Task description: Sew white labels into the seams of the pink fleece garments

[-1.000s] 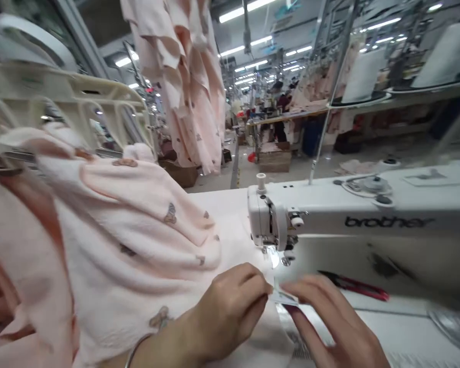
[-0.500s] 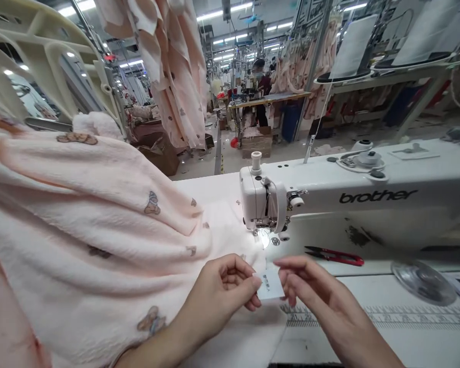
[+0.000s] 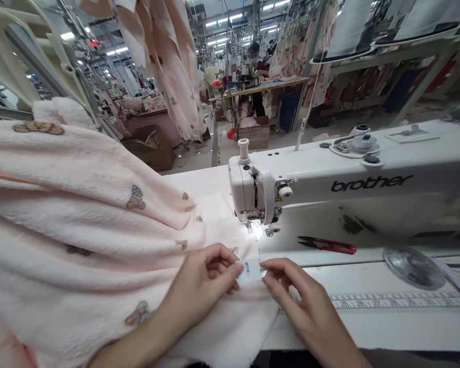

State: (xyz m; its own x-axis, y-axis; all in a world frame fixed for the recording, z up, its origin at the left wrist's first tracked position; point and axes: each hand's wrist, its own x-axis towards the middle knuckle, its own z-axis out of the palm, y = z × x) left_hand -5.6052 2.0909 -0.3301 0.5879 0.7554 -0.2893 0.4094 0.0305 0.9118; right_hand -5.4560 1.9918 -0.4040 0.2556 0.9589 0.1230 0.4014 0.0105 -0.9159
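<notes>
I see both hands pinching a small white label (image 3: 250,272) betw. fingertips: left hand (image 3: 201,281) grips its left edge, right hand (image 3: 295,296) its right edge. Label sits over the pink fleece garment (image 3: 99,230), just in front of the Brother sewing machine (image 3: 329,184) needle. Red thread snips (image 3: 327,246) lie under the machine arm.

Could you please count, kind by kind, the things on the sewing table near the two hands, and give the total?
Small white printed label, held between left hand and right hand: 1
Pale pink fleece garment with bear prints: 1
White Brother sewing machine: 1
Red-handled thread snips: 1
Clear round plastic disc: 1
Total: 5
</notes>
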